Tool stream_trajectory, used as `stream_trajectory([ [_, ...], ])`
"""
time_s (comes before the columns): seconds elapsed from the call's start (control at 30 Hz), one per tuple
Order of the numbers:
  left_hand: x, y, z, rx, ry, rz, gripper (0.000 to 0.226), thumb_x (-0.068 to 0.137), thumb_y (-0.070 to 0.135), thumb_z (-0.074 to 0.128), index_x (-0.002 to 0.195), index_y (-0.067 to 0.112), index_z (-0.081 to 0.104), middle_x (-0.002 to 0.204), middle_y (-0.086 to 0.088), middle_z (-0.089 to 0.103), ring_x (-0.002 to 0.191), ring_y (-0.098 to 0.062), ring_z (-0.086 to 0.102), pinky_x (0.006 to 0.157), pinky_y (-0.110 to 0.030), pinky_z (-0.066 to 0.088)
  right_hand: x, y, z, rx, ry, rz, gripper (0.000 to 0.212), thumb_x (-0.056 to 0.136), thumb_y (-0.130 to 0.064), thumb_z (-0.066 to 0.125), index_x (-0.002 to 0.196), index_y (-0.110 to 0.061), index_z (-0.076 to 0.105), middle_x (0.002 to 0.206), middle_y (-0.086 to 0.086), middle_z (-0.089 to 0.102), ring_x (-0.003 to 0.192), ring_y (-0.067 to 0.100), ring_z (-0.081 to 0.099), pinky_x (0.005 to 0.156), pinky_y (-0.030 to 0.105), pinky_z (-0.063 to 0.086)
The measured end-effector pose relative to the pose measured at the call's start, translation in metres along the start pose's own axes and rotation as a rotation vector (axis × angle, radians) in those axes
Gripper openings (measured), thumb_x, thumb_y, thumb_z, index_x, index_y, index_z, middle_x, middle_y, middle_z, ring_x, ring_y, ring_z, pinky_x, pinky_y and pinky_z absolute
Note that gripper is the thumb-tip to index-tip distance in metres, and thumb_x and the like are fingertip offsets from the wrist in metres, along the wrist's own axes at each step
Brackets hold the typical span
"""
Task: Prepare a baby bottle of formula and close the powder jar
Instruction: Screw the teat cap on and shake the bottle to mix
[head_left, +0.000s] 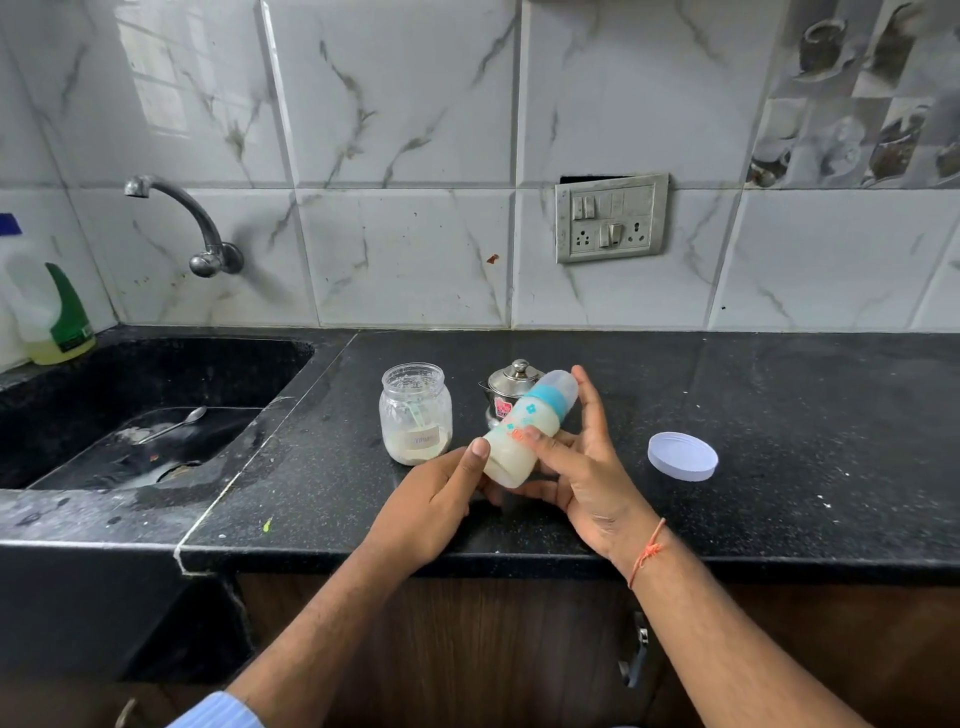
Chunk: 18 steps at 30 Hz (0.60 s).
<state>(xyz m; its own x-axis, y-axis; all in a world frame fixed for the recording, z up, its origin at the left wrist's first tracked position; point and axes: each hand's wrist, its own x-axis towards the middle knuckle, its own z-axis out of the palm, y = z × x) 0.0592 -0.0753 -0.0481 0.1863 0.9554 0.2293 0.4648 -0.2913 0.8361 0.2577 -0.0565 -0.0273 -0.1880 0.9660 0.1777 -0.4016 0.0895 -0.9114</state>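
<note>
baby bottle (524, 431) with milky formula, capped, tilted above the black counter (779, 415), gripped between left hand (436, 499) and right hand (587, 467), fingers curled round it; powder jar (415, 415) open, its lid (682, 455) lying apart on the right.

Worktop (779, 415) is showing polished black speckled stone. Powder jar (415, 415) is appearing as clear glass, baby bottle (524, 431) translucent plastic, lidded pot (506, 387) shiny steel, wall tiles (405, 156) glossy marble-patterned.
</note>
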Motion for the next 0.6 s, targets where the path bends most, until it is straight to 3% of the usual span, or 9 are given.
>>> stream_trajectory([
  [0.1,0.002,-0.006,0.002,0.025,0.074,0.017,0.068,0.094,0.088,0.030,0.114,0.037,0.069,0.104,0.023,0.080,0.083,0.007,0.068,0.092,-0.039,0.058,0.004,0.000,-0.004,0.141,0.226,-0.067,0.084,0.095,-0.012,0.077,0.153,-0.054,0.033,0.126,0.009,0.076,0.104,0.037,0.077,0.068,0.047,0.067],
  [0.17,0.002,-0.008,0.004,0.006,0.091,0.044,0.061,0.091,0.086,0.043,0.125,0.040,0.064,0.111,0.021,0.078,0.085,0.005,0.070,0.092,-0.040,0.059,0.001,0.002,-0.003,0.073,0.184,-0.060,0.084,0.091,-0.007,0.080,0.149,-0.051,0.037,0.126,0.013,0.075,0.106,0.039,0.077,0.069,0.048,0.066],
  [0.23,0.000,-0.007,0.003,0.023,0.094,0.076,0.068,0.087,0.085,0.056,0.140,0.043,0.054,0.119,0.022,0.072,0.073,0.001,0.066,0.083,-0.035,0.059,-0.003,0.001,0.004,-0.038,0.147,-0.086,0.088,0.086,0.001,0.083,0.146,-0.047,0.042,0.121,0.014,0.076,0.109,0.036,0.077,0.072,0.050,0.065],
  [0.37,-0.003,-0.007,0.004,0.070,0.101,0.108,0.088,0.077,0.081,0.078,0.150,0.050,0.041,0.125,0.030,0.061,0.060,-0.004,0.060,0.068,-0.035,0.060,0.006,0.000,0.001,0.173,0.448,-0.214,0.081,0.086,-0.001,0.084,0.139,-0.045,0.042,0.132,0.012,0.068,0.121,0.035,0.071,0.072,0.053,0.065],
  [0.47,-0.005,-0.007,0.006,0.141,0.117,0.134,0.094,0.071,0.079,0.084,0.150,0.050,0.042,0.126,0.032,0.061,0.069,0.003,0.060,0.069,-0.027,0.052,0.003,0.005,0.006,-0.120,0.223,-0.161,0.084,0.081,0.005,0.087,0.137,-0.043,0.047,0.127,0.014,0.071,0.112,0.033,0.076,0.081,0.055,0.066],
  [0.5,-0.006,-0.007,0.005,0.160,0.121,0.134,0.095,0.070,0.080,0.085,0.150,0.050,0.042,0.128,0.032,0.061,0.072,0.004,0.060,0.071,-0.025,0.051,0.002,0.005,0.009,-0.142,0.225,-0.183,0.085,0.081,0.006,0.086,0.139,-0.042,0.047,0.125,0.010,0.073,0.111,0.029,0.076,0.084,0.054,0.066],
  [0.6,-0.007,-0.004,0.005,0.189,0.122,0.116,0.100,0.069,0.085,0.082,0.153,0.052,0.039,0.132,0.033,0.057,0.072,-0.003,0.061,0.075,-0.030,0.058,0.010,0.000,-0.001,0.187,0.478,-0.263,0.079,0.086,0.002,0.083,0.139,-0.040,0.042,0.130,0.003,0.068,0.123,0.030,0.070,0.076,0.052,0.066],
])
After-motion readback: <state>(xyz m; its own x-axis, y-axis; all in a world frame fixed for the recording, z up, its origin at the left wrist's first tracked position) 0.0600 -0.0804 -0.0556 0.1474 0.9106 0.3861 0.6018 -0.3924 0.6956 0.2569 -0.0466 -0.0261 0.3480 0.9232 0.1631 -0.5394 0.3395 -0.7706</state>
